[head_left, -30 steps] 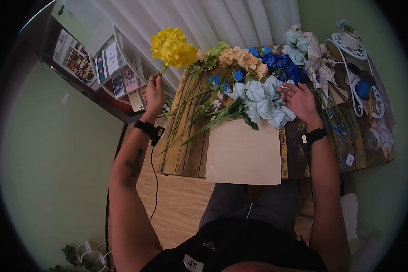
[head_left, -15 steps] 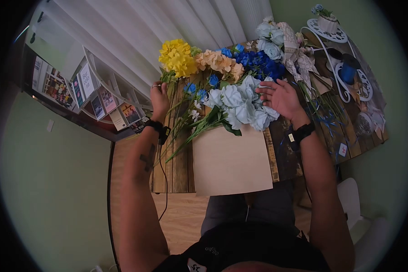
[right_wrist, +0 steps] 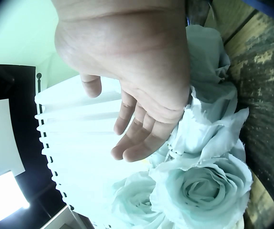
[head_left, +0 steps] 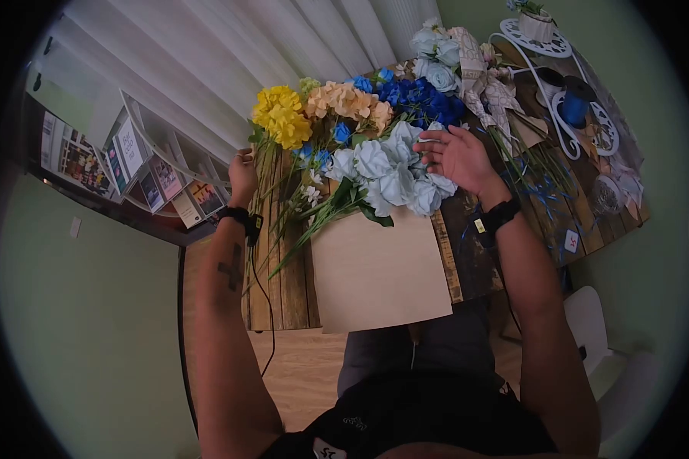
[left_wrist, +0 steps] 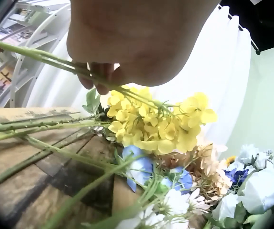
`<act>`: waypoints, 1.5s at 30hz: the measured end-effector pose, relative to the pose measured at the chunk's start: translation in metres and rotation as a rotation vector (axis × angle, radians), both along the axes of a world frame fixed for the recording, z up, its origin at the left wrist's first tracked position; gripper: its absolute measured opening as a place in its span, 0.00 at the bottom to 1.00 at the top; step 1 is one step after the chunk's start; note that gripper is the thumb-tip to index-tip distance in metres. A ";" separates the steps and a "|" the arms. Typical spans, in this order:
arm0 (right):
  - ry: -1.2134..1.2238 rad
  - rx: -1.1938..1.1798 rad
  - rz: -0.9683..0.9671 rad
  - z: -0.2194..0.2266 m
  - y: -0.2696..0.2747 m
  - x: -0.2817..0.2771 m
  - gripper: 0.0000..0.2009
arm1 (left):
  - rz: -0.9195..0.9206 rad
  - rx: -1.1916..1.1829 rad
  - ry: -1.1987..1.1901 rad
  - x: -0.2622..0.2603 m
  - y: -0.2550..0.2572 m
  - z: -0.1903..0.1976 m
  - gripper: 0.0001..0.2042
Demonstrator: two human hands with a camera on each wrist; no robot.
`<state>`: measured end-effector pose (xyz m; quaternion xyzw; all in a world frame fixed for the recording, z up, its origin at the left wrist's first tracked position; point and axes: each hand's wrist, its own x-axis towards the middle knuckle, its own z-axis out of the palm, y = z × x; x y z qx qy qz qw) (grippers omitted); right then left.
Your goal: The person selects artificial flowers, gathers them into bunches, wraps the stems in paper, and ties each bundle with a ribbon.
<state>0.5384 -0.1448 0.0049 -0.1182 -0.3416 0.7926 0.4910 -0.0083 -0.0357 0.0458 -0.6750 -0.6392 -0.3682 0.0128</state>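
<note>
My left hand (head_left: 243,177) is at the table's left edge, fingers loosely bent beside the stems of a yellow hydrangea (head_left: 282,116). In the left wrist view a green stem (left_wrist: 46,58) crosses in front of those fingers, and the yellow bloom (left_wrist: 163,126) lies beyond them. My right hand (head_left: 468,162) has its palm turned inward and its fingers relaxed against the right side of the light blue roses (head_left: 383,170). In the right wrist view a large rose (right_wrist: 201,188) lies just below the fingertips, and nothing is gripped.
A beige paper sheet (head_left: 383,268) lies in front of the roses and overhangs the table edge. Peach flowers (head_left: 344,102) and dark blue flowers (head_left: 425,101) lie behind. A wrapped bouquet (head_left: 473,65), a ribbon spool (head_left: 576,99) and a white metal stand (head_left: 540,38) are at right.
The yellow hydrangea has come down onto the table beside the peach flowers. My left hand has moved down and away from its stem. The right hand stays by the light blue roses.
</note>
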 end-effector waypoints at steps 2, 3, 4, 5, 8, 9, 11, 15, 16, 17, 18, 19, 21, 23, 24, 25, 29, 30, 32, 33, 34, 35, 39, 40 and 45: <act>0.002 -0.001 0.001 -0.001 0.001 -0.001 0.28 | 0.118 0.157 0.179 -0.006 -0.009 0.011 0.16; 0.000 -0.003 -0.002 -0.001 0.001 -0.001 0.28 | 0.118 0.159 0.181 -0.007 -0.013 0.014 0.16; 0.003 -0.002 -0.002 -0.002 0.001 0.001 0.28 | 0.074 0.154 0.197 0.006 -0.023 0.022 0.15; 0.001 0.013 0.011 -0.003 0.002 0.001 0.28 | 0.030 0.150 0.214 0.024 -0.035 0.032 0.14; -0.004 0.025 0.033 -0.006 0.004 0.001 0.28 | -0.256 -0.060 0.239 0.077 -0.055 0.035 0.10; -0.008 0.022 0.031 -0.006 0.005 0.000 0.28 | -0.345 -0.104 0.312 0.093 -0.060 0.032 0.10; -0.014 0.020 0.035 -0.003 0.003 -0.001 0.28 | -0.429 -0.152 0.381 0.111 -0.064 0.020 0.11; -0.004 0.029 0.029 -0.004 0.004 0.001 0.28 | -0.096 -0.296 0.522 0.112 -0.044 -0.014 0.17; 0.002 0.029 0.035 -0.006 0.005 0.001 0.28 | 0.024 -0.291 0.517 0.107 -0.036 -0.024 0.19; 0.006 0.031 0.029 -0.006 0.005 0.001 0.28 | 0.019 -0.288 0.521 0.100 -0.029 -0.032 0.19; 0.003 0.026 0.027 -0.006 0.005 0.001 0.28 | 0.003 -0.349 0.458 0.092 -0.023 -0.039 0.21; -0.001 0.020 0.026 -0.006 0.004 0.002 0.28 | -0.012 -0.410 0.393 0.095 -0.025 -0.035 0.22; 0.001 0.016 0.020 -0.005 0.004 0.001 0.28 | -0.055 -0.411 0.312 0.098 -0.032 -0.027 0.23; 0.000 0.014 0.023 -0.004 0.004 0.002 0.28 | -0.089 -0.412 0.226 0.108 -0.043 -0.010 0.24; -0.005 0.019 0.023 -0.004 0.004 0.002 0.28 | -0.132 -0.456 0.238 0.114 -0.047 -0.005 0.24; -0.010 0.024 0.025 -0.004 0.004 0.001 0.28 | -0.173 -0.501 0.248 0.121 -0.054 0.001 0.23; -0.019 0.003 0.002 -0.002 0.003 -0.001 0.28 | -0.166 -0.422 0.396 0.134 -0.070 0.008 0.19; -0.018 0.003 0.008 -0.002 0.005 -0.003 0.28 | -0.160 -0.423 0.396 0.130 -0.075 0.011 0.19; -0.011 0.010 0.011 -0.002 0.002 -0.001 0.28 | -0.263 -0.497 0.090 0.139 -0.087 0.021 0.14; -0.016 0.005 0.001 -0.004 0.002 0.001 0.28 | -0.275 -0.501 0.087 0.136 -0.083 0.014 0.14; -0.016 0.012 0.010 -0.005 0.004 0.001 0.28 | -0.308 -0.474 0.075 0.130 -0.081 0.012 0.14; -0.013 0.022 0.022 -0.005 0.005 0.001 0.28 | -0.338 -0.445 0.066 0.126 -0.078 0.010 0.14; -0.026 0.019 0.008 -0.004 0.003 0.000 0.28 | -0.504 -0.390 0.109 0.111 -0.082 -0.039 0.18; -0.029 0.022 0.015 -0.004 0.003 -0.001 0.28 | -0.498 -0.386 0.105 0.110 -0.078 -0.040 0.18; -0.041 0.016 -0.003 -0.003 0.003 0.000 0.29 | -0.370 -0.603 -0.103 0.126 -0.075 -0.022 0.14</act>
